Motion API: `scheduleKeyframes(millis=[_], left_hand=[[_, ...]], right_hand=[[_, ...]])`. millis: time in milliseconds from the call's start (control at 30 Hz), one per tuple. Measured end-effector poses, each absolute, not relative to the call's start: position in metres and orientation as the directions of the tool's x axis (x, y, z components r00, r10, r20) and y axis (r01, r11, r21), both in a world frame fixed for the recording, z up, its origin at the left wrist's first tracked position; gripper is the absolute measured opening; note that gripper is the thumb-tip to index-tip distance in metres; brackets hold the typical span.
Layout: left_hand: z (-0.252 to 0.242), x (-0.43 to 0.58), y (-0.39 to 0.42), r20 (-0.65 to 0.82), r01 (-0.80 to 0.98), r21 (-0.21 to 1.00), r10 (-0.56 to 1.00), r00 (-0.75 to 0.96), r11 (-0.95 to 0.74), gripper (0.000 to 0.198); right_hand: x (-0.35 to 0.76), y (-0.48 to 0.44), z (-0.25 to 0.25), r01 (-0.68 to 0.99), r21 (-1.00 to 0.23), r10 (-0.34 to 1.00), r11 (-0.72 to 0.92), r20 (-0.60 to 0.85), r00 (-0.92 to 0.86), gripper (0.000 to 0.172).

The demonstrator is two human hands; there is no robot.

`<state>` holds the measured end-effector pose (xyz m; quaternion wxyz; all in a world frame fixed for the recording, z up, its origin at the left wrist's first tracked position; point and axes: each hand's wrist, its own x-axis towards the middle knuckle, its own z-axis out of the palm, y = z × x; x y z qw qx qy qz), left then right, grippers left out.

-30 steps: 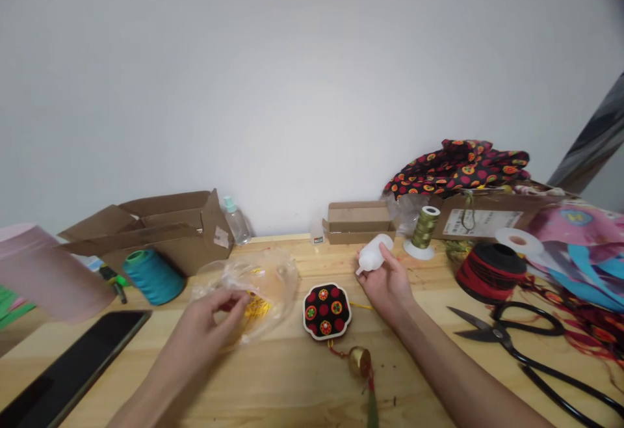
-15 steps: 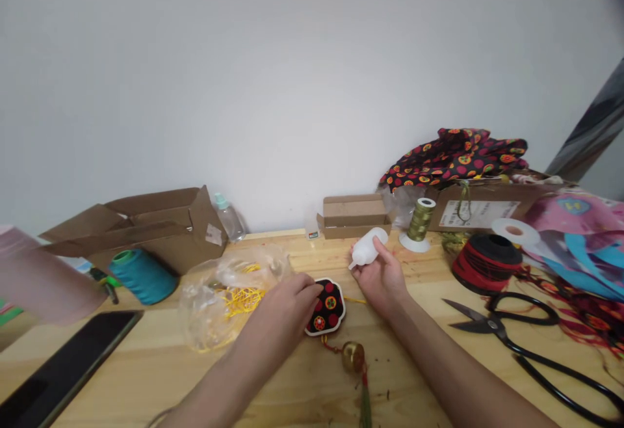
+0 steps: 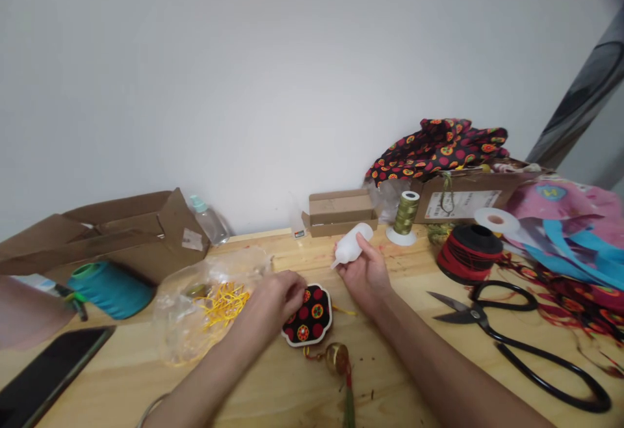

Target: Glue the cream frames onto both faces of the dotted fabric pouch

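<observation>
A white squeeze bottle with a narrow nozzle pointing down and left is gripped by my right hand. My left hand has its fingers curled at the upper left edge of a black patterned pendant with a white rim; whether the fingertips pinch anything is hidden. The pendant lies flat on the wooden table. From its lower end run a cord, a gold bell and a green tassel. A bit of yellow cord sticks out at the pendant's right.
Black scissors lie at the right, near a red cord spool and green thread. At the left are a plastic bag of yellow cord, a teal thread cone, a phone and an open cardboard box.
The view has shifted, so most things appear further left. My left hand has drawn slightly away from the pendant, showing more of its upper left. The bottle remains in my right hand.
</observation>
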<state>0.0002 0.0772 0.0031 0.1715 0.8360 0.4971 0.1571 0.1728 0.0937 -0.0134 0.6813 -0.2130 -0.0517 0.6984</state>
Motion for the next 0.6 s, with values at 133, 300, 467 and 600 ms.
scheduleKeyframes(millis=[133, 300, 467, 600], left_hand=[[0.004, -0.007, 0.078, 0.066, 0.746, 0.554, 0.913, 0.402, -0.369, 0.025], [0.008, -0.012, 0.061, 0.039, 0.769, 0.528, 0.915, 0.401, -0.359, 0.021], [0.006, -0.007, 0.049, 0.083, 0.764, 0.488, 0.893, 0.441, -0.423, 0.018], [0.002, -0.003, 0.057, 0.085, 0.77, 0.448, 0.879, 0.469, -0.454, 0.013]], right_hand=[[0.173, 0.093, -0.014, -0.931, -0.359, 0.974, -0.066, -0.225, 0.017, 0.008], [0.173, 0.094, -0.015, -0.933, -0.355, 0.975, -0.062, -0.221, 0.019, 0.007], [0.173, 0.094, -0.015, -0.932, -0.356, 0.975, -0.063, -0.221, 0.019, 0.006], [0.173, 0.093, -0.014, -0.931, -0.361, 0.973, -0.058, -0.229, 0.028, 0.007]])
